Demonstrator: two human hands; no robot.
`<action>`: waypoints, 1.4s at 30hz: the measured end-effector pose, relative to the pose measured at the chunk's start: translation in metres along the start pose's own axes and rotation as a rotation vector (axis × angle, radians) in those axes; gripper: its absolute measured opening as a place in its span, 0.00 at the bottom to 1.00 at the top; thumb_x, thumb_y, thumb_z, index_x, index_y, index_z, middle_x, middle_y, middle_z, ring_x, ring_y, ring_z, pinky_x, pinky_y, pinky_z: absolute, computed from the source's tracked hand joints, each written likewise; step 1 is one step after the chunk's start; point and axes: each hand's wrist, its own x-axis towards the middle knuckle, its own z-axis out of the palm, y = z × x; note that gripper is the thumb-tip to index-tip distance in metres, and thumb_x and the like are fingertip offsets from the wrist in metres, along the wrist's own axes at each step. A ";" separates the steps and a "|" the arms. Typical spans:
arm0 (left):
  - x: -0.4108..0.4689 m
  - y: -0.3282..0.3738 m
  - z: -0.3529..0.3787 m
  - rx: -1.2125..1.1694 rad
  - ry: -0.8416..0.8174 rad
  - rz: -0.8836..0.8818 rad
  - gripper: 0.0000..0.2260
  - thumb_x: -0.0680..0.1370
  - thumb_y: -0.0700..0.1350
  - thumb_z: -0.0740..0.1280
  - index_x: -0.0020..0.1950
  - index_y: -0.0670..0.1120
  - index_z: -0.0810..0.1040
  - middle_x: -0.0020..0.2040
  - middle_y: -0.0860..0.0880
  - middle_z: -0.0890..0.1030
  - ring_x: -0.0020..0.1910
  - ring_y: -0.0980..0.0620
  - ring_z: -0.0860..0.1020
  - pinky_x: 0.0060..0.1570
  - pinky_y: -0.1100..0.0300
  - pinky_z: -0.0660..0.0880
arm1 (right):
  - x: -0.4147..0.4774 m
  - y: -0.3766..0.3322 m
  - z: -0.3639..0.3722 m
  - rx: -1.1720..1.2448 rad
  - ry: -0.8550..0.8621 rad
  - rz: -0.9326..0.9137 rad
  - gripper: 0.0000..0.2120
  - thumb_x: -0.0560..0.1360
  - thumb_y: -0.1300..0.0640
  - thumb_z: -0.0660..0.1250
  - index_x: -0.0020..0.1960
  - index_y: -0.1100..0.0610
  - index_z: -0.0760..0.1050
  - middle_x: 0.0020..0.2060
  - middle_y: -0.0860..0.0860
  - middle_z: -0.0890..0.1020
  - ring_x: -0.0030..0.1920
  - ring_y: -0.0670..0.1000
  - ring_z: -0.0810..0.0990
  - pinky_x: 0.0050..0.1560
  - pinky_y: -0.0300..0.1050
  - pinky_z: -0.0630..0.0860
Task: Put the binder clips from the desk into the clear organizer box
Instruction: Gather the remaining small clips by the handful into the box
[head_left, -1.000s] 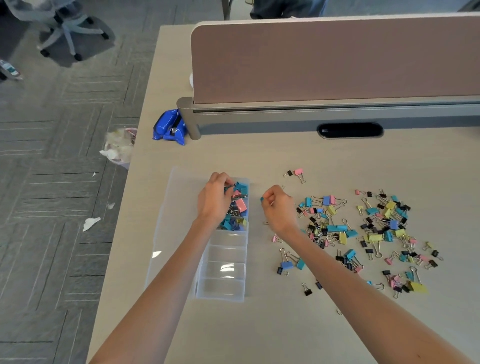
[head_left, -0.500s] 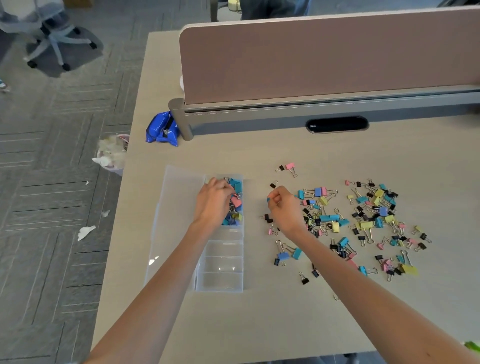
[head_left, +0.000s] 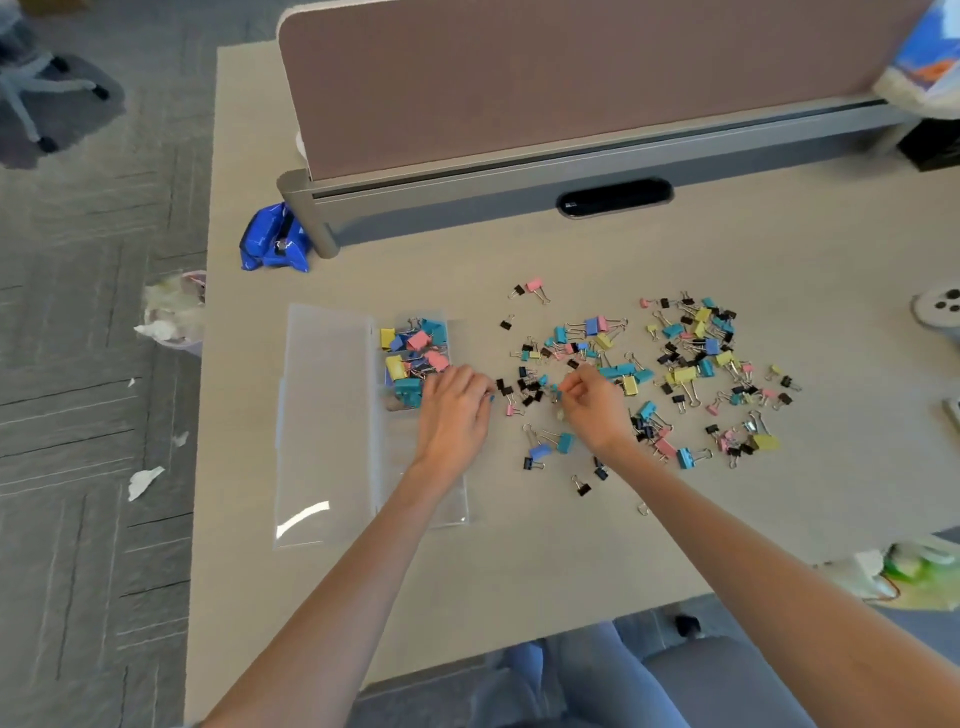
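Clear plastic box (head_left: 327, 426): left hand (head_left: 454, 415) has withdrawn to its right edge, grip unclear; right hand (head_left: 592, 405) pinches the next clip (head_left: 556, 396).

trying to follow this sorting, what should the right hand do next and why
Probably move left and drop what it pinches into the far compartment of the organizer box. The right hand seems to pinch a small clip at the left edge of the loose binder clips on the desk. That compartment already holds the sorted clips.
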 end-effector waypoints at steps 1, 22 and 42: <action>-0.003 0.004 0.003 0.032 0.010 0.019 0.03 0.76 0.41 0.68 0.47 0.47 0.80 0.45 0.52 0.79 0.48 0.49 0.75 0.52 0.54 0.66 | -0.005 0.008 -0.002 -0.011 0.003 0.001 0.06 0.76 0.65 0.62 0.46 0.55 0.73 0.37 0.48 0.76 0.39 0.49 0.76 0.37 0.38 0.72; -0.015 0.051 0.034 -0.085 -0.369 0.105 0.12 0.76 0.39 0.64 0.57 0.48 0.78 0.53 0.52 0.76 0.55 0.52 0.74 0.47 0.60 0.71 | -0.036 0.059 -0.013 -0.101 0.056 -0.054 0.15 0.73 0.64 0.67 0.60 0.59 0.75 0.53 0.52 0.72 0.48 0.50 0.75 0.49 0.41 0.73; -0.006 0.070 0.050 -0.520 -0.373 -0.217 0.05 0.75 0.41 0.71 0.50 0.45 0.80 0.49 0.53 0.77 0.50 0.55 0.76 0.52 0.63 0.72 | -0.052 0.079 -0.067 0.587 0.199 0.412 0.15 0.81 0.63 0.53 0.47 0.58 0.78 0.28 0.50 0.72 0.28 0.47 0.68 0.26 0.34 0.66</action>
